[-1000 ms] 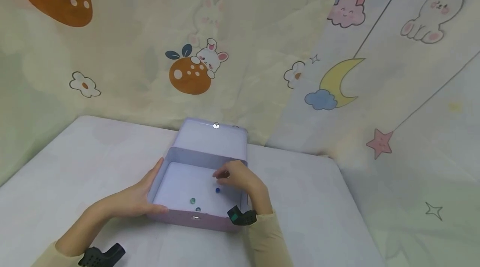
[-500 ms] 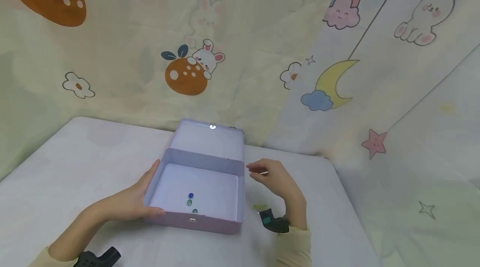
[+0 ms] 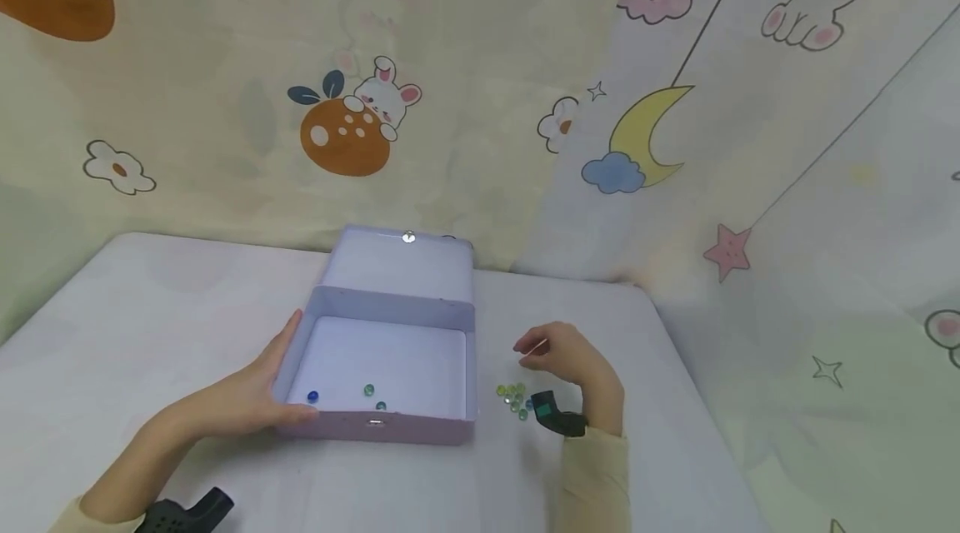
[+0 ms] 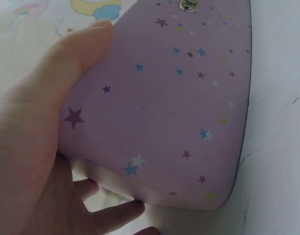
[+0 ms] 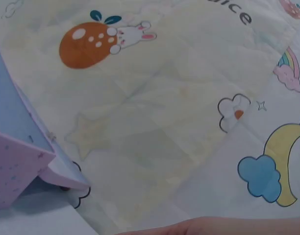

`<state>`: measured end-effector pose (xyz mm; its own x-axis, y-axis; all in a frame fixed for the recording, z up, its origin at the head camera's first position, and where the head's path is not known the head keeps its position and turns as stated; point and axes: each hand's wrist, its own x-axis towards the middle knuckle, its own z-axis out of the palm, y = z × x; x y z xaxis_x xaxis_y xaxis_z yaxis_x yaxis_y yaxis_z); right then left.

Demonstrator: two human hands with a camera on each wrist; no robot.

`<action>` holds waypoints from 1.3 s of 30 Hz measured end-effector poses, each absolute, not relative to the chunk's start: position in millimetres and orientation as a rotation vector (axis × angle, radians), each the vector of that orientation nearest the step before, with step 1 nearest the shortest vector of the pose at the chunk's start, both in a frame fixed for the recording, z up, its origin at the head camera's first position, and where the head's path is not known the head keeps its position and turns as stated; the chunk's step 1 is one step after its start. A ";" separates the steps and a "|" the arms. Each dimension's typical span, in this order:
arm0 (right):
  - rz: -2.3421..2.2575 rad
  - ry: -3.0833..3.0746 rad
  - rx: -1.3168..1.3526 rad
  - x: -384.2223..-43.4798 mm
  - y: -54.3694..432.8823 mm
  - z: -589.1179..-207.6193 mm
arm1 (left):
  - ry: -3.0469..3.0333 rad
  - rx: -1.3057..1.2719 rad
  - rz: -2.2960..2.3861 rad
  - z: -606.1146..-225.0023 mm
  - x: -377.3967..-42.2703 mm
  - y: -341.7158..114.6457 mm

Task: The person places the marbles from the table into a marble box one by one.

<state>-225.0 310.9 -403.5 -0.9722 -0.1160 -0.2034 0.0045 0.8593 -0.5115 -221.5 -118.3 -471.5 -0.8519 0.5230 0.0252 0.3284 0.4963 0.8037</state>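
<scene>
A lilac tin box (image 3: 390,425) with small stars on its outside stands on the table, its lid (image 3: 401,266) tipped back. The left hand (image 3: 236,400) holds the box at its front left corner; the left wrist view shows the thumb (image 4: 86,46) on the front wall and the fingers round the side. A blue marble (image 3: 312,396) and two green marbles (image 3: 369,390) lie inside on the bottom. Right of the box, the right hand (image 3: 566,354) is over the table, fingers loosely bent, nothing visible between them. Several yellow-green and blue marbles (image 3: 514,396) lie below it.
The white-covered table (image 3: 202,300) reaches back to a hanging cloth wall (image 3: 472,175) printed with rabbits, a moon and stars. A metal clasp (image 3: 377,423) sits on the box front. The black wrist camera (image 3: 557,416) is close to the loose marbles.
The right hand has moved out of the box to the right, over the table. Inside, the blue marble has rolled left towards the left hand. The left hand keeps its place on the box.
</scene>
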 end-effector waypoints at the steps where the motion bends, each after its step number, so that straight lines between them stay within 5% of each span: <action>1: -0.756 2.792 -0.066 -227.5 312.3 -406.4 | 2.512 0.726 1.291 -471.8 -221.8 -118.6; 39: -0.709 2.679 0.115 -236.7 313.3 -441.6 | 2.518 0.734 1.298 -467.0 -218.0 -119.3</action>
<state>-236.7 313.3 -441.6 -0.9297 -0.0148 -0.3681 0.1692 0.8705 -0.4623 -218.0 -119.3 -467.0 -0.8527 0.5211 0.0365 0.3320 0.4867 0.8080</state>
